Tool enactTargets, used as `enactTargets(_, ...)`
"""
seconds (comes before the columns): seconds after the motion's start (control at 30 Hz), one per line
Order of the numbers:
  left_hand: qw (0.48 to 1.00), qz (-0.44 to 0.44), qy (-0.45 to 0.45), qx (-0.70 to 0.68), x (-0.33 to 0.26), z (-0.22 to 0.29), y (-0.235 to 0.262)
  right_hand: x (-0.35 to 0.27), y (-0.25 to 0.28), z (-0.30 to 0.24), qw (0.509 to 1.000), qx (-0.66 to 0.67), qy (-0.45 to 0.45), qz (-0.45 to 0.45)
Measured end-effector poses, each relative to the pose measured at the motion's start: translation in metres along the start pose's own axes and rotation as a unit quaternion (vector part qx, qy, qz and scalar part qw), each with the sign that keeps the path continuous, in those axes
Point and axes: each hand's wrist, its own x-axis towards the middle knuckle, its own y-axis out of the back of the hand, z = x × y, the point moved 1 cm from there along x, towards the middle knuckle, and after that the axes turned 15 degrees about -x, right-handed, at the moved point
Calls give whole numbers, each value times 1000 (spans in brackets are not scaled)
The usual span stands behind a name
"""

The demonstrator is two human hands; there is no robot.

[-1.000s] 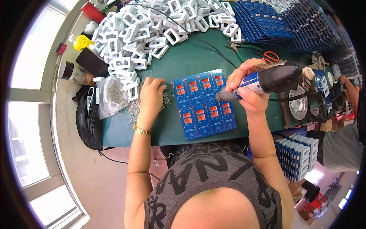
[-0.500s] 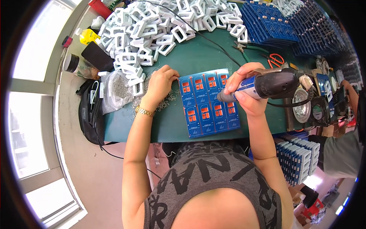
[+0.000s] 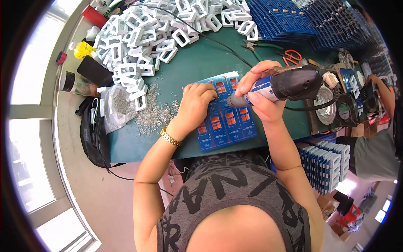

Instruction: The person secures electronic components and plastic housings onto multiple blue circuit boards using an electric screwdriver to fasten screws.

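Note:
A blue circuit board panel (image 3: 226, 133) with orange parts in two rows lies on the green table in front of me. My left hand (image 3: 196, 103) rests over its upper left part, fingers curled and pressed together; whatever is between the fingertips is hidden. In my right hand (image 3: 265, 94) is a corded electric screwdriver (image 3: 261, 90), grey and blue with a black rear end. It slants, its tip low over the board close to my left fingertips; I cannot tell whether it touches. Left of my left hand is a scatter of small silvery screws (image 3: 153, 113).
White plastic frames (image 3: 138, 38) form a heap at the far left. Stacked blue panels (image 3: 285, 21) stand far right, near green-handled pliers (image 3: 253, 49) and a red-handled tool (image 3: 292, 56). A clear bag of screws (image 3: 119, 105) lies left. A cable (image 3: 210, 34) crosses the table. Another person's arm (image 3: 384, 94) shows far right.
My left hand has moved right, from beside the board's left edge onto its upper part. The screwdriver stays over the board. The whole view has shifted slightly.

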Motion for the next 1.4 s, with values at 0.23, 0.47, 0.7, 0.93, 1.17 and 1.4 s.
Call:
enactTargets(0.23, 998, -11, -43, 39, 2, 2, -4, -2, -1, 1, 1000, -6, 10, -5)
enactTargets(0.47, 996, -25, -53, 65, 3, 8, -6, -5, 2, 2, 999, -49, 12, -16)
enactTargets(0.7, 985, -47, -52, 160, 1, 14, -9, -6, 2, 2, 999, -48, 13, -14)
enactTargets(0.93, 993, -47, -26, 110, 0, 7, -3, -5, 0, 0, 998, -38, 43, -6)
enactTargets(1.17, 995, 37, 75, -60, -3, -1, -5, -8, -4, 14, 997, -48, 45, 39)
enactTargets(1.4, 998, 5, 53, -35, -1, -3, -3, -5, -6, 24, 999, -19, 40, 31)
